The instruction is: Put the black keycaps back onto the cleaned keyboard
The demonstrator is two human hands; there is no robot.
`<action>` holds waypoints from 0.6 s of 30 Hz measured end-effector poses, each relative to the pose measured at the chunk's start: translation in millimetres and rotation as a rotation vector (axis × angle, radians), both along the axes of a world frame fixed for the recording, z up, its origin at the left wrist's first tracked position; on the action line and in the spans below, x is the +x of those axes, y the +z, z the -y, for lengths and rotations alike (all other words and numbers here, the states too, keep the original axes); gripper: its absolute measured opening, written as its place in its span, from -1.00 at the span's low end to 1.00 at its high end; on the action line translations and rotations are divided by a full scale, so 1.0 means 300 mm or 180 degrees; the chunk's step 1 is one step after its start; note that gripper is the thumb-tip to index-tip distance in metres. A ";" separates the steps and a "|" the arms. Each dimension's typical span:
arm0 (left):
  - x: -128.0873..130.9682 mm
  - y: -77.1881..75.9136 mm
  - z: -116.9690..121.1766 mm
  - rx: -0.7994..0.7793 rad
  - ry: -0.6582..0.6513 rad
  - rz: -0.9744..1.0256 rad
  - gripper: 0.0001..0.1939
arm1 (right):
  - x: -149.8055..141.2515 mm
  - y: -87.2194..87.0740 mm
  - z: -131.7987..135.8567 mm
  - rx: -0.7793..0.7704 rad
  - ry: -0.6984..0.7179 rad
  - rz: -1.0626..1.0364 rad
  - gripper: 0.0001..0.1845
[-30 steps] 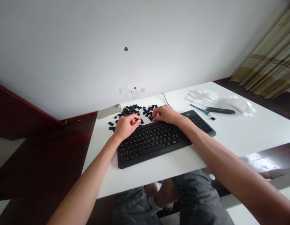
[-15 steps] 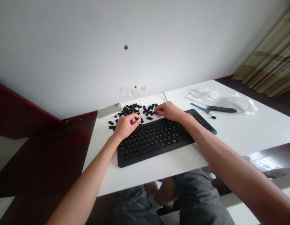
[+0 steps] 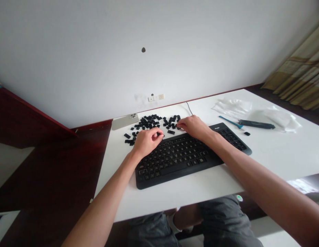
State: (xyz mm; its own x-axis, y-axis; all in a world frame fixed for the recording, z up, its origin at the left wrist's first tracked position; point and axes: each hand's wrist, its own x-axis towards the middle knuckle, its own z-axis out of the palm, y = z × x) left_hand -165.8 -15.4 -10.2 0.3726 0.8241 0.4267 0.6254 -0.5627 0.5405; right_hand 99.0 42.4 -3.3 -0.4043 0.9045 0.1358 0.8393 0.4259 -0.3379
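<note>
A black keyboard [image 3: 185, 156] with its keycaps taken off lies on the white table [image 3: 264, 154]. Several loose black keycaps [image 3: 151, 121] are scattered just behind it. My left hand [image 3: 146, 141] rests at the keyboard's far left corner, fingers curled, thumb and forefinger pinched on a small black keycap. My right hand [image 3: 194, 127] hovers over the keyboard's far edge, its curled fingertips touching keycaps in the pile; whether it holds one is hidden.
A phone [image 3: 124, 121] lies face down at the table's far left corner. To the right lie a blue tool [image 3: 230, 121], a black brush-like tool [image 3: 255, 124], a stray keycap [image 3: 247, 133] and clear plastic bags [image 3: 275, 116]. A cable [image 3: 189, 108] runs to the wall.
My right hand moved from the keyboard's top edge further into the keycap pile. My left hand stayed pinched at the left. The view shifted a little, so everything sits slightly to the right.
</note>
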 end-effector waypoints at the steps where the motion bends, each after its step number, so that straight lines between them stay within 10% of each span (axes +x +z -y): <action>1: 0.002 0.003 0.003 -0.0004 -0.0029 -0.0016 -0.92 | 0.001 0.000 0.001 -0.0022 -0.0043 -0.0042 -0.67; 18: -0.143 0.069 -0.034 0.1144 0.0527 -0.0302 -0.73 | 0.094 -0.012 0.041 -0.0471 0.0025 -0.0828 -0.71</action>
State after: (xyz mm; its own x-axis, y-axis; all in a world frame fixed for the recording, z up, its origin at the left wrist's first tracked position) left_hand -208.6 -5.1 10.4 0.2989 0.6809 0.6686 0.7611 -0.5927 0.2634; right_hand 127.3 30.1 -6.8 -0.3802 0.9192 0.1026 0.7134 0.3620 -0.6000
